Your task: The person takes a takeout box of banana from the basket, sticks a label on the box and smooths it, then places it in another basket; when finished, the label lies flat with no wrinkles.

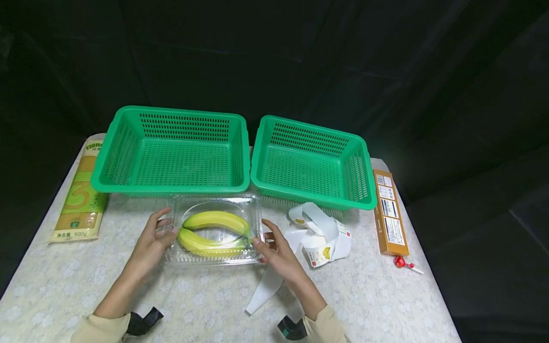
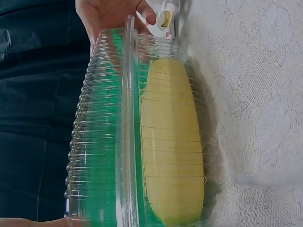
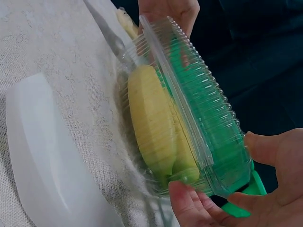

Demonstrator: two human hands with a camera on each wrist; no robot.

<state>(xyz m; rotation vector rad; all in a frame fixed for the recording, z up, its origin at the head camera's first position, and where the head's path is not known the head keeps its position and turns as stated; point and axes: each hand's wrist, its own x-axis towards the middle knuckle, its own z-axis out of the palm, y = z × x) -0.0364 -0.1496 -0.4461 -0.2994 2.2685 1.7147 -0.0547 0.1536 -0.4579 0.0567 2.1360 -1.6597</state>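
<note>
A clear plastic clamshell box (image 1: 214, 202) with its lid down holds two yellow bananas (image 1: 216, 220), seen through the ribbed plastic. My left hand (image 1: 149, 240) grips the box's left side, thumb toward the front and fingers spread along the edge. On the opposite side, my right hand (image 1: 279, 250) holds the right end, with its thumb near the front corner. From the right wrist view, the right hand's fingers (image 3: 187, 203) meet the corner by the banana stems. The left wrist view shows one banana (image 2: 173, 142) lying lengthwise behind the front wall.
Behind the box stand two green baskets, a left one (image 1: 171, 189) and a right one (image 1: 313, 195). A loose white label strip (image 1: 319, 233) with banana pictures lies right of the box. A noodle packet (image 1: 81, 200) is far left; an orange carton (image 1: 389, 214) and red lollipop (image 1: 401, 261) lie right.
</note>
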